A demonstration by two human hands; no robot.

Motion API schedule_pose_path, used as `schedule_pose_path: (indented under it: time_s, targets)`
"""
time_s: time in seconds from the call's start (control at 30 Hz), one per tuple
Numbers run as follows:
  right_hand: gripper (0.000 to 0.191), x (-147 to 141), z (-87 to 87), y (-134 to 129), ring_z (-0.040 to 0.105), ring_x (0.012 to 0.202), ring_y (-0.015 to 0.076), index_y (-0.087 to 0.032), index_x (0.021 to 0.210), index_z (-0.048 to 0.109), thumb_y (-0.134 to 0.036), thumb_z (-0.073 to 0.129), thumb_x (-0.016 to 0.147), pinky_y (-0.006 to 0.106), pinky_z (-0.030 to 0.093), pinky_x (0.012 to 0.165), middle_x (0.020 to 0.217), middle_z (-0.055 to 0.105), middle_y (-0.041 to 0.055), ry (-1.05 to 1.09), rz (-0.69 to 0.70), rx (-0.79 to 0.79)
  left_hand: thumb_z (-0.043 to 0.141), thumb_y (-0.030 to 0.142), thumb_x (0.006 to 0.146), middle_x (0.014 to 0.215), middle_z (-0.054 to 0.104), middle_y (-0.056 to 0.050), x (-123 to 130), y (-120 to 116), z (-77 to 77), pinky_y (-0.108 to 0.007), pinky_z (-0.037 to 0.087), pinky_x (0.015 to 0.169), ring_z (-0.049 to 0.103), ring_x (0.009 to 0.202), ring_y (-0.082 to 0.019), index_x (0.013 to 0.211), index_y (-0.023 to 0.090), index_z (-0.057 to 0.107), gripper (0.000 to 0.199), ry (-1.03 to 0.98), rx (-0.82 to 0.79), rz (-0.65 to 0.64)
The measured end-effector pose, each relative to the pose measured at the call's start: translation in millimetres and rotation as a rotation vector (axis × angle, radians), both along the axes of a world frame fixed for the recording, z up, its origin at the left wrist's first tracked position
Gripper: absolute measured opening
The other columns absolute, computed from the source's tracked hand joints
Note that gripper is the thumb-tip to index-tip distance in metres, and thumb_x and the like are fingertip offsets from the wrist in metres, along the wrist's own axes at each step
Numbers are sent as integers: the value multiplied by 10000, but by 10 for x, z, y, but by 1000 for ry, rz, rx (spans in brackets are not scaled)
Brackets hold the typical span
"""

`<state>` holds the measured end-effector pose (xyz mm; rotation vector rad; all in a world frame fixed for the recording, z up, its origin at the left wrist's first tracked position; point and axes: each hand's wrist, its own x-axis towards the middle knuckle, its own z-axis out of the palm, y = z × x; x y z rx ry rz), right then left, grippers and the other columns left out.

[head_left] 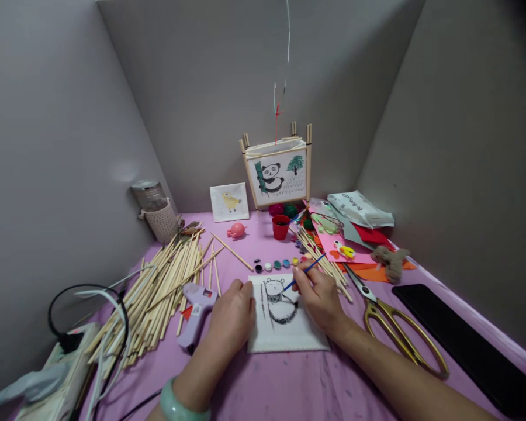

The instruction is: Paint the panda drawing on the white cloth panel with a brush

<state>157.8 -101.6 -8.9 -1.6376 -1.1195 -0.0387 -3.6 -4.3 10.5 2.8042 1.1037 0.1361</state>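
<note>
A white canvas (263, 339) lies flat on the table, bearing a panda drawn in black with upright strokes at its left. My right hand (318, 295) pinches a thin blue paintbrush (309, 267), its tip over the panda's upper body. At the canvas's left edge, my left hand (233, 310) has its fingers curled and its thumb side against the edge. Just beyond the canvas stands a row of small paint pots (277, 265) in several colours, a black one at the left end.
Bamboo sticks (170, 286) are heaped left, beside a lilac glue gun (197, 313) and a power strip (55, 377). Gold-handled scissors (394, 327) and a black slab (447, 333) lie right. Behind stand a red cup (281, 228), a chick picture (229, 202) and a panda lantern (276, 173).
</note>
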Motion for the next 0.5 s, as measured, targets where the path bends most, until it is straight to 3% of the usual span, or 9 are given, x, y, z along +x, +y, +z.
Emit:
schedule_pose_path:
  time_s: [0.27, 0.4, 0.5]
  targets:
    - [299, 42, -66, 24, 611, 582, 167, -193, 820, 580, -438, 449, 930, 274, 467, 598, 635, 647, 19, 98, -3, 47, 395, 238, 931, 977, 586, -57, -7, -1, 27, -277, 406, 747, 590, 885, -176, 1045, 203, 569, 211, -126, 39, 44]
    - [334, 71, -83, 27, 602, 573, 170, -187, 811, 593, -478, 462, 911, 281, 464, 591, 623, 646, 22, 145, -14, 50, 376, 272, 946, 916, 591, -72, -22, -78, 201, -326, 414, 780, 560, 883, -200, 893, 189, 599, 244, -198, 181, 3]
    - [353, 78, -94, 22, 598, 559, 171, -185, 816, 599, -502, 470, 900, 285, 463, 577, 621, 651, 27, 157, -6, 47, 349, 311, 951, 896, 594, -105, -96, -322, 327, -390, 424, 796, 553, 876, -228, 858, 191, 616, 308, -184, 108, -62]
